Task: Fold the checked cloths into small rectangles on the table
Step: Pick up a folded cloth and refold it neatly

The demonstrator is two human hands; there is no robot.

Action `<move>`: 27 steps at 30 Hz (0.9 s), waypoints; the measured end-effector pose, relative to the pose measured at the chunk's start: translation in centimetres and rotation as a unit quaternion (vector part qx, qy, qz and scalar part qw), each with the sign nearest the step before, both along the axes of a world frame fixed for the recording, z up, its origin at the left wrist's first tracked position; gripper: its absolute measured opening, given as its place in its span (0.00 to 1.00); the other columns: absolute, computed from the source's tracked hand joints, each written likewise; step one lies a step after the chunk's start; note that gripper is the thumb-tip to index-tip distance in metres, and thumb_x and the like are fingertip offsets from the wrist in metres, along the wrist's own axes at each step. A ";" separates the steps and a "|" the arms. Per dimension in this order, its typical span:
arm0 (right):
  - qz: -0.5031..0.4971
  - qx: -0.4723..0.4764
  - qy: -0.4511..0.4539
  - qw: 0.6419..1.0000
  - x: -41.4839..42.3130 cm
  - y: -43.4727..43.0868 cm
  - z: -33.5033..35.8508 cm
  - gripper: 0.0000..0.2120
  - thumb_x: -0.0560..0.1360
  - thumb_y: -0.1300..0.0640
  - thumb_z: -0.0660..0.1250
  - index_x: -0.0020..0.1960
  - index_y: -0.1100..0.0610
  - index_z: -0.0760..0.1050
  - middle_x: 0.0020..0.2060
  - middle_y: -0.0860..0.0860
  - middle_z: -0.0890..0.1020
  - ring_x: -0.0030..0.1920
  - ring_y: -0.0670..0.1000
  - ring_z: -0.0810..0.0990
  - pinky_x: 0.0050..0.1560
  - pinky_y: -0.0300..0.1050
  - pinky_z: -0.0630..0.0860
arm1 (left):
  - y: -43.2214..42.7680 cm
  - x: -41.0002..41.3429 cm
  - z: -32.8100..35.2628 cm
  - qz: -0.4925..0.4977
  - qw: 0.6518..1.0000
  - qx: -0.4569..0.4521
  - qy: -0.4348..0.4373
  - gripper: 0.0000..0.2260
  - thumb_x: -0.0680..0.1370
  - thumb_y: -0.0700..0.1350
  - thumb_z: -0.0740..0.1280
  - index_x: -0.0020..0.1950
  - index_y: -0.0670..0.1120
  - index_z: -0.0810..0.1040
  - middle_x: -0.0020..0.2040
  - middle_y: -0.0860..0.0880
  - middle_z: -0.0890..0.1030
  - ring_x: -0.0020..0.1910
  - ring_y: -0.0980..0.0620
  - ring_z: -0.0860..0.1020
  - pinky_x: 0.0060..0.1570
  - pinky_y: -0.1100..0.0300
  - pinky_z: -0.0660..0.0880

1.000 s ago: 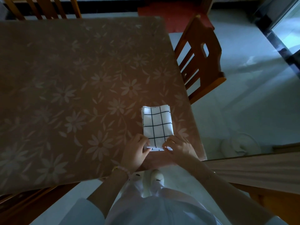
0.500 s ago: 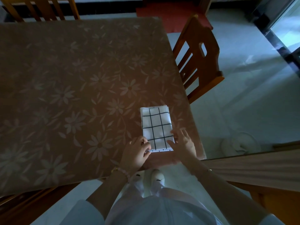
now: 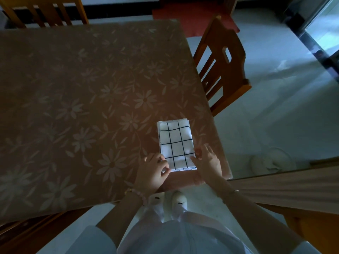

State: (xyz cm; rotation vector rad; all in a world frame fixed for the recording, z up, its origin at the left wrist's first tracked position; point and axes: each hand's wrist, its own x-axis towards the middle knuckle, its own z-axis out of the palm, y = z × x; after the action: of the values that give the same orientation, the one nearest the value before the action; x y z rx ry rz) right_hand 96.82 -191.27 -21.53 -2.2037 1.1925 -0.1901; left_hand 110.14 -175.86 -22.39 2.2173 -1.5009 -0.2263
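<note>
A white cloth with a black check [image 3: 175, 142] lies folded into a narrow rectangle near the table's front right corner, its long side running away from me. My left hand [image 3: 155, 172] pinches the cloth's near left corner with curled fingers. My right hand [image 3: 208, 162] sits at the cloth's near right edge, fingers spread and straight, the fingertips touching or just above that edge. The table [image 3: 73, 107] wears a brown covering with pale flowers.
A wooden chair [image 3: 223, 65] stands at the table's right side, another chair [image 3: 45, 11] at the far left. A wooden board or ledge [image 3: 284, 187] runs along the right beside me. The table's right edge is close to the cloth.
My right hand let go of the cloth's near edge, opened its fingers and moved up along the right edge. My left hand stayed at the near left corner.
</note>
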 end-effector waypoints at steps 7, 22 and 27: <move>0.124 -0.180 -0.075 0.973 -0.6 0.4 0.0 0.07 0.69 0.60 0.68 0.46 0.56 0.80 0.43 0.51 0.80 0.41 0.57 0.76 0.40 0.46 0.76 | -1.8 0.1 1.0 0.021 0.998 0.034 0.054 0.15 0.77 0.51 0.54 0.42 0.46 0.78 0.41 0.51 0.78 0.43 0.50 0.76 0.45 0.55 0.73; 0.141 -0.129 -0.039 0.981 -1.7 -0.1 -0.1 0.11 0.67 0.56 0.72 0.50 0.56 0.80 0.44 0.52 0.78 0.42 0.56 0.77 0.37 0.49 0.77 | -2.4 0.2 1.4 0.018 0.995 0.068 0.063 0.13 0.76 0.48 0.67 0.59 0.46 0.76 0.55 0.48 0.76 0.55 0.48 0.73 0.52 0.54 0.72; 0.086 -0.114 -0.105 0.984 -1.3 -0.4 0.7 0.09 0.72 0.58 0.63 0.48 0.58 0.80 0.42 0.53 0.79 0.39 0.55 0.76 0.39 0.46 0.75 | -2.1 0.7 2.1 0.095 0.987 0.005 0.133 0.08 0.78 0.43 0.65 0.55 0.45 0.77 0.51 0.51 0.77 0.50 0.53 0.75 0.50 0.64 0.70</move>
State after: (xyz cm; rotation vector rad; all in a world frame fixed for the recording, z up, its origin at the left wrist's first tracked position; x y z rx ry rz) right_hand 95.51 -191.70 -20.87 -2.3999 0.8966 -0.4940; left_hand 110.84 -177.98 -20.30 2.2180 -1.1440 -0.4493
